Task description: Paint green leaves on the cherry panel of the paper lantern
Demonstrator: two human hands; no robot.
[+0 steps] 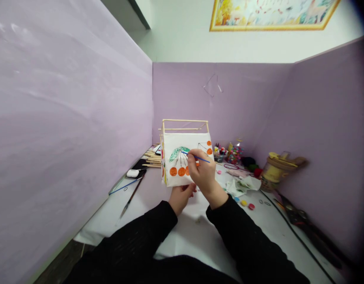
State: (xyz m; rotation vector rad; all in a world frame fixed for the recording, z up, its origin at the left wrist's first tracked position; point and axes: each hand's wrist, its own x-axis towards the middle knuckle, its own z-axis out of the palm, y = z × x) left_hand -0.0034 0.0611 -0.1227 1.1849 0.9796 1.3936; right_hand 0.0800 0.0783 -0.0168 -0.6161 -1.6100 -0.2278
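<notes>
A box-shaped frame of thin wooden sticks (185, 120) is covered below with white paper (187, 140), held up above the table. The paper carries a green painted arc, dark lines fanning down from it and several orange discs. My left hand (182, 196) grips the paper-covered frame at its lower edge, fingers partly hidden behind it. In my right hand (203, 173) is a thin blue paintbrush (199, 158), pinched between the fingers, its tip at the green arc.
On the left lie wooden sticks (152, 159), a white case (132, 173) and brushes (133, 195). To the right are crumpled tissue (243, 185), small paint pots (243, 203), a jar of coloured balls (235, 154), a yellow container (272, 170) and dark-handled pliers (308, 227). Purple panels surround the table.
</notes>
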